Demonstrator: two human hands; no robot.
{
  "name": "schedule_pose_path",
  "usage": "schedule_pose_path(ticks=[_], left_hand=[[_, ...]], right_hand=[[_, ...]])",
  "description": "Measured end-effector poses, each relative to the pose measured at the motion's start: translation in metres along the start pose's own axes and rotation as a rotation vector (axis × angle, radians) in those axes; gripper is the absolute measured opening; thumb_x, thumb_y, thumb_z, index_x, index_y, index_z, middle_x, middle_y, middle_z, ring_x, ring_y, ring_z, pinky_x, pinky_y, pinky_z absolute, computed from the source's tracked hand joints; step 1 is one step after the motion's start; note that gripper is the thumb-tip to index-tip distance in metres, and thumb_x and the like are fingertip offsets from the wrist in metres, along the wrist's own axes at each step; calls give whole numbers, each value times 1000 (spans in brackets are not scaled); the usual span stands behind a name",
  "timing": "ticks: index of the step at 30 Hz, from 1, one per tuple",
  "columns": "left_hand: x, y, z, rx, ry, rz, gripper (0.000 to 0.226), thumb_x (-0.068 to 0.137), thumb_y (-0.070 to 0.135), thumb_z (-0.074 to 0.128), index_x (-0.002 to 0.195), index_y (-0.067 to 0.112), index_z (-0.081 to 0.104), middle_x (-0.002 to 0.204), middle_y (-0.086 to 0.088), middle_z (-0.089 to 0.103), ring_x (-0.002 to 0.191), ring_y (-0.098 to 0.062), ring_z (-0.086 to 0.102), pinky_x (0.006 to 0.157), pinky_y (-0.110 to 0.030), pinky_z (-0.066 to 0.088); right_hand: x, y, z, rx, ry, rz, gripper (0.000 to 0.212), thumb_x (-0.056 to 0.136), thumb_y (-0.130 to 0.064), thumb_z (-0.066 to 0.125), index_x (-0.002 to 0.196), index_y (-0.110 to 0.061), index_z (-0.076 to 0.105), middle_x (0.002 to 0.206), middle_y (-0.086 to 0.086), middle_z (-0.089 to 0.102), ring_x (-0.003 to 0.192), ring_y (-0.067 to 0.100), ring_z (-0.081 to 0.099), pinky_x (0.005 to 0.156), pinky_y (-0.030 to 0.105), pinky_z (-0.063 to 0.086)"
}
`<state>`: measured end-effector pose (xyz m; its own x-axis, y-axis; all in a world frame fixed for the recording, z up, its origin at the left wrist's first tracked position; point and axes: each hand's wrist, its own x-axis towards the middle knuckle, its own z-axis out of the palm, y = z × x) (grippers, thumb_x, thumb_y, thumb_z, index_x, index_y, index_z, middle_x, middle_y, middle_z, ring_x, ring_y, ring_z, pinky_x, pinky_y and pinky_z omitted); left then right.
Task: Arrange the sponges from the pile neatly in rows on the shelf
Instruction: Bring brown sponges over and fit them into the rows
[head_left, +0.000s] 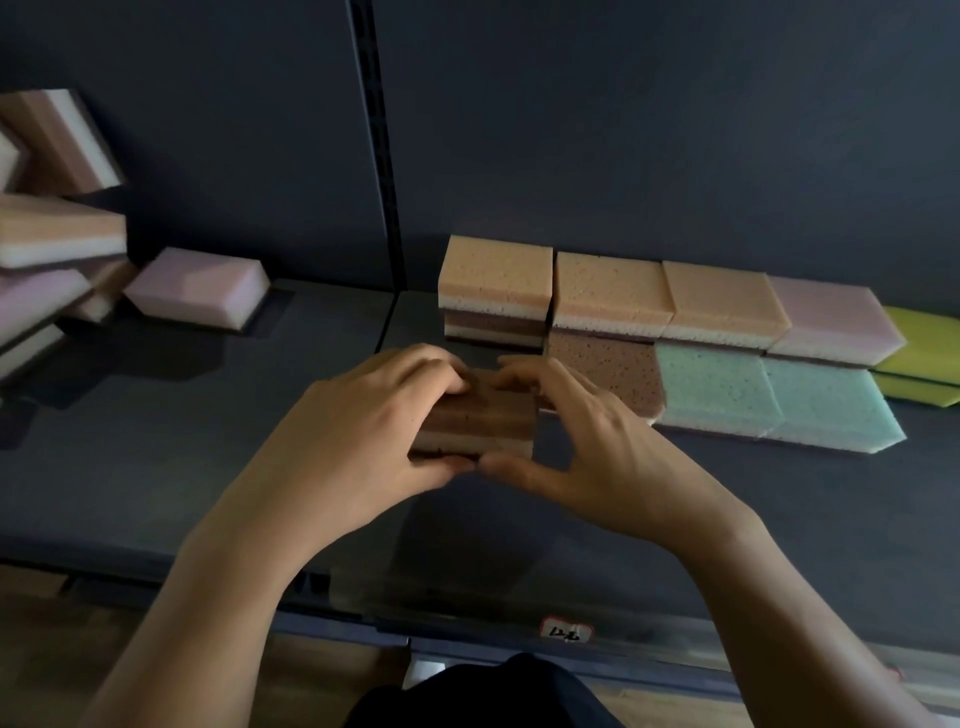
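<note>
A brown sponge (493, 418) with a pale lower layer sits at the middle of the dark shelf (208, 457), held between both hands. My left hand (363, 431) grips its left end, fingers over the top, thumb on the front. My right hand (582, 436) pinches its right end the same way. Just right of it lies a front row: a brown sponge (608, 366) and two green sponges (717, 387). Behind runs a back row of orange sponges (496, 270) and a pink sponge (831, 317). The loose pile (57, 244) is at the far left.
A single pink sponge (200, 286) lies beside the pile. Yellow sponges (924, 358) end the rows at the right edge. A vertical upright (382, 156) divides the back panel. The shelf's front rail carries a small label (566, 631).
</note>
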<state>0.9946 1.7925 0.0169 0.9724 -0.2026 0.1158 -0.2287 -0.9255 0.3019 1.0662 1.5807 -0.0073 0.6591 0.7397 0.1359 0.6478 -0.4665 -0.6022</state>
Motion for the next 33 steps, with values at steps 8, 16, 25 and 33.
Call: schedule_pose_path(ticks=[8, 16, 25, 33], left_hand=[[4, 3, 0, -30, 9, -12, 59, 73, 59, 59, 123, 28, 51, 140, 14, 49, 122, -8, 52, 90, -27, 46], [11, 1, 3, 49, -47, -29, 63, 73, 50, 74, 126, 29, 48, 128, 14, 53, 110, -10, 56, 86, -25, 46], [25, 0, 6, 90, -79, -23, 58, 81, 45, 68, 132, 32, 45, 140, 18, 43, 122, -6, 46, 91, -23, 38], [40, -3, 12, 89, -108, -5, 58, 83, 42, 68, 134, 31, 43, 142, 17, 41, 127, -7, 41, 96, -27, 37]], right_hand=[[3, 8, 2, -36, 62, -120, 46, 80, -30, 75, 117, -17, 50, 131, -4, 47, 113, 5, 51, 93, 17, 46], [-1, 14, -8, -75, 29, -5, 68, 85, -63, 57, 141, -28, 41, 143, -11, 43, 130, -1, 38, 104, 16, 35], [-4, 44, -8, -366, 240, 113, 46, 87, -24, 71, 132, -22, 58, 133, -4, 57, 122, 19, 53, 100, 39, 48], [-2, 52, -8, -376, 236, 101, 43, 85, -17, 73, 126, -25, 62, 129, -7, 58, 119, 18, 54, 96, 39, 48]])
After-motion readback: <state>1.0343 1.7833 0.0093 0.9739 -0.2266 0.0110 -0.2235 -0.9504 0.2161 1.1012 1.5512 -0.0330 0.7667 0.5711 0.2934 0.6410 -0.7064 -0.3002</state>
